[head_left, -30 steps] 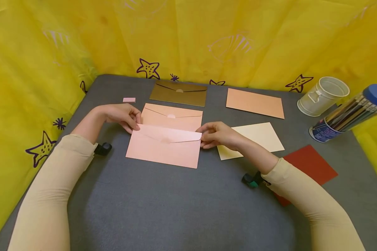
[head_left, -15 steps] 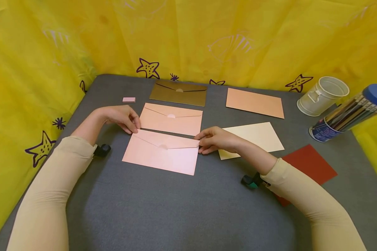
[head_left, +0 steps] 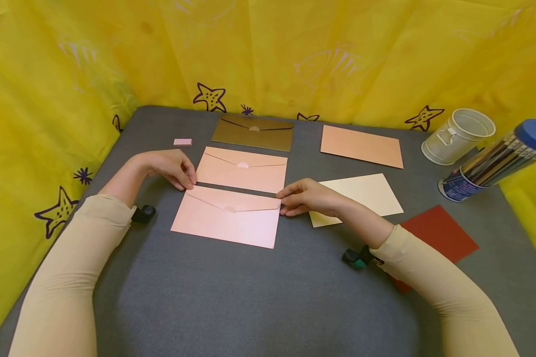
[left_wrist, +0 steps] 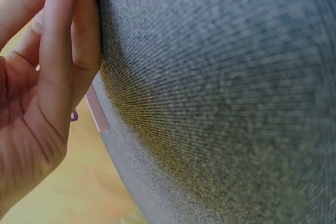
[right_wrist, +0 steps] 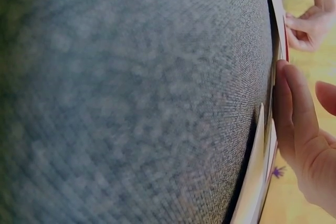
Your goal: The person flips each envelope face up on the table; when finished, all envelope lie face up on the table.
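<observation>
Both hands pinching the near pink envelope at its upper corners, flat on the grey table.

Left hand (head_left: 171, 167) on the upper left corner, fingertips curled onto the near pink envelope (head_left: 227, 216); right hand (head_left: 305, 197) nipping the upper right corner; flap down. Lying just below a second pink envelope (head_left: 242, 169), nearly touching, left of a cream sheet (head_left: 362, 196). Likely faults: uneven pull skewing the envelope across the grey table (head_left: 259, 297); sliding contact lifting the neighbouring envelope's edge; excess pinch creasing a corner. Containers at far right: white cup (head_left: 458, 136), apparently empty; lidded tube (head_left: 496, 161) on its side, holding pencils.
</observation>
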